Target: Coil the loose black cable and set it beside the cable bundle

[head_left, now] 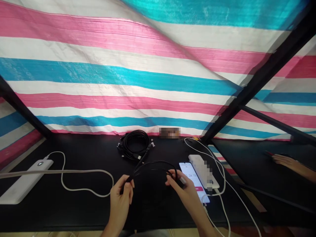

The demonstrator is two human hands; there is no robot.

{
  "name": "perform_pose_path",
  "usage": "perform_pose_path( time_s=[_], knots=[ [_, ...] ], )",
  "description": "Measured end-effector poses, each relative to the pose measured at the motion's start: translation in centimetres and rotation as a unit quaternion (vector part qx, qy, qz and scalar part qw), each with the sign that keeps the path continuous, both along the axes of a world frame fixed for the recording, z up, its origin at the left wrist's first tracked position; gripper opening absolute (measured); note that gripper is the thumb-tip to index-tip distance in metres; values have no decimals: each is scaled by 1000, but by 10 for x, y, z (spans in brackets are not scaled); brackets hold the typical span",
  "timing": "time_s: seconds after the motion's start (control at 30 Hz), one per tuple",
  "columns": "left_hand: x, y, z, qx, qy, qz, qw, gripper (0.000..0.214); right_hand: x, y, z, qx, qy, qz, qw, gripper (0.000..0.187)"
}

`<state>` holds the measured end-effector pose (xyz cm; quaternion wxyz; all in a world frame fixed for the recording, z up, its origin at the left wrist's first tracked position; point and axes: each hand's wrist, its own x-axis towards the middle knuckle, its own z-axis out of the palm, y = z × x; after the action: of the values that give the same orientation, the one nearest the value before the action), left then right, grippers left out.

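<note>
My left hand (122, 191) is closed on one end of a black cable (153, 162) near the middle of the table. The cable arcs across to my right hand (183, 189), whose fingers pinch it. A light-coloured plug (182, 180) shows beside the right fingers. Just beyond the hands lies a coiled bundle of black cables (135, 144), several plug ends sticking out around it. A strand runs from near my left hand toward that bundle; whether the two are joined, I cannot tell. A lit phone (187, 169) lies close behind my right hand.
A white power bank (28, 184) with a white cord (74, 189) lies on the left. Another white power bank (196, 161) sits beside the phone, with white cords (223, 204) trailing right. Striped sheeting and a black frame bar (259, 69) enclose the table. Another person's hand (283, 161) is at far right.
</note>
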<state>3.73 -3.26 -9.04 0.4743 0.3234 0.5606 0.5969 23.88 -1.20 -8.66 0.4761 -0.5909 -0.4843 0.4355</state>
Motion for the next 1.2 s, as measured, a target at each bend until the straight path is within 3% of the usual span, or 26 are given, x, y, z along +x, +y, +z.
perform_pose_path(
  time_s=[0.13,0.2,0.27,0.33,0.4,0.43,0.5,0.63,0.77,0.9,1.07,1.13,1.2],
  knots=[
    [-15,-3,17,70,142,-51,986,14,4,-3,6,134,-126,-59,981,56],
    [-18,-5,22,79,173,-109,976,15,-2,-9,15,196,-197,-13,961,70],
    [-20,-7,19,46,139,-162,976,22,-14,-13,23,223,-233,77,943,74],
    [-22,-8,11,-9,47,-178,983,15,-29,-13,26,225,-246,172,927,52],
    [-27,-8,2,-51,-34,-163,985,16,-41,-8,20,197,-238,232,922,10],
    [-30,-7,-1,-53,-43,-153,986,18,-46,-6,14,175,-225,240,928,25],
    [-37,-3,-5,-25,10,-149,988,15,-49,-3,-1,133,-193,215,948,51],
    [-40,5,-8,17,139,-109,984,12,-44,-4,-26,59,-90,91,990,62],
    [-23,1,-27,-9,41,-40,998,18,-41,-9,-38,17,26,-21,999,59],
    [-6,-9,-52,-21,-23,45,998,26,-46,-11,-36,16,110,-133,985,41],
    [5,-11,-59,-60,-54,81,993,29,-60,-16,-10,56,275,-130,951,46],
    [14,-12,-58,-95,-85,60,990,34,-69,-20,-2,42,340,-97,935,56],
    [26,-15,-56,-99,-133,-1,986,40,-79,-25,-1,19,383,-56,922,64]
  ],
)
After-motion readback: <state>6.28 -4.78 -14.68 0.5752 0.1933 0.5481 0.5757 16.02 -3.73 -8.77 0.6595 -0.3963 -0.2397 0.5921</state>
